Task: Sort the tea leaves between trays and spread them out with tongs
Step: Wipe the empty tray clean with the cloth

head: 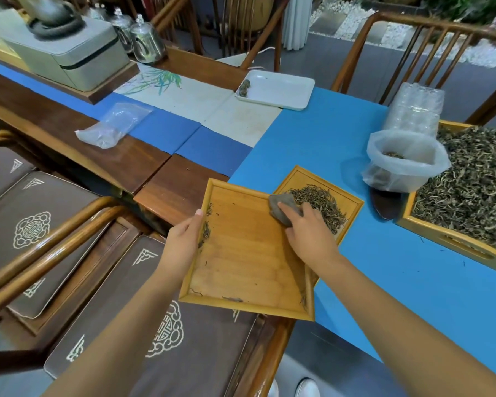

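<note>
Head camera looks down, close above table (pixel 341 133).

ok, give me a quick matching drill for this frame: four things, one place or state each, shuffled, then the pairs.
Things:
1. white tray
2. near wooden tray
3. clear plastic bag
4. large wooden tray

Places or states:
A. tilted, gripped at its edge by the left hand
B. heaped with tea leaves, far right
C. lying flat on the dark wood, left
D. holds only a few small balls in one corner

Pairs: 1-D, 2-A, 3-C, 4-B
</note>
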